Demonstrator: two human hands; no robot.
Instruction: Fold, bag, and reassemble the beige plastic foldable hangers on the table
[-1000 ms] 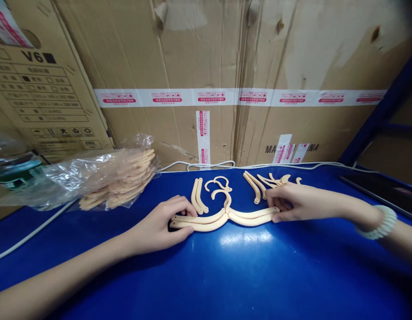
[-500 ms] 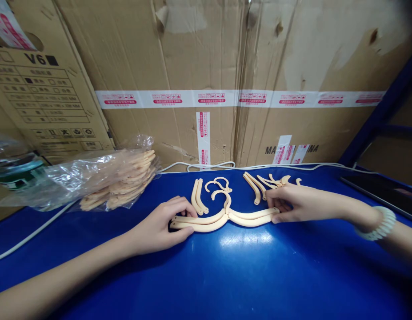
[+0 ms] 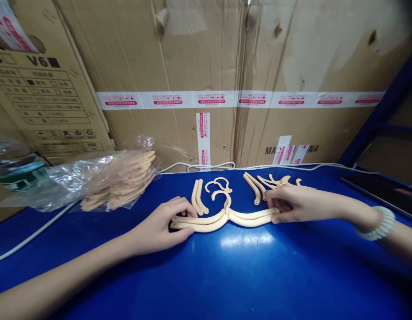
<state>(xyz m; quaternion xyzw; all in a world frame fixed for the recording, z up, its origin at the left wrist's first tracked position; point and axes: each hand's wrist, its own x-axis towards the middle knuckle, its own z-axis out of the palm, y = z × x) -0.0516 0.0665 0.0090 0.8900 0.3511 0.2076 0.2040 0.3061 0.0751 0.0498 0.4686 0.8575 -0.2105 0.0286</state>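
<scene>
A beige plastic clothes hanger (image 3: 210, 226) lies on the blue table, its doubled arms spread left and right from a middle joint and its hook (image 3: 227, 202) pointing away from me. My left hand (image 3: 166, 222) grips the left end between thumb and fingers. At the other end, my right hand (image 3: 289, 204) has thumb and fingers closed on the tip. Just behind the left arm is a pair of loose hanger arms (image 3: 198, 198), beside some loose curved hooks (image 3: 219, 183). More loose hanger arms (image 3: 252, 187) lie behind the right arm, some partly hidden by my right hand.
A clear plastic bag (image 3: 79, 175) with many beige pieces (image 3: 126, 182) sits at left, near a green-labelled container (image 3: 21, 171). Large cardboard boxes (image 3: 172, 129) stand along the back, a white cable (image 3: 292, 167) before them. A dark flat device (image 3: 382, 191) lies at right.
</scene>
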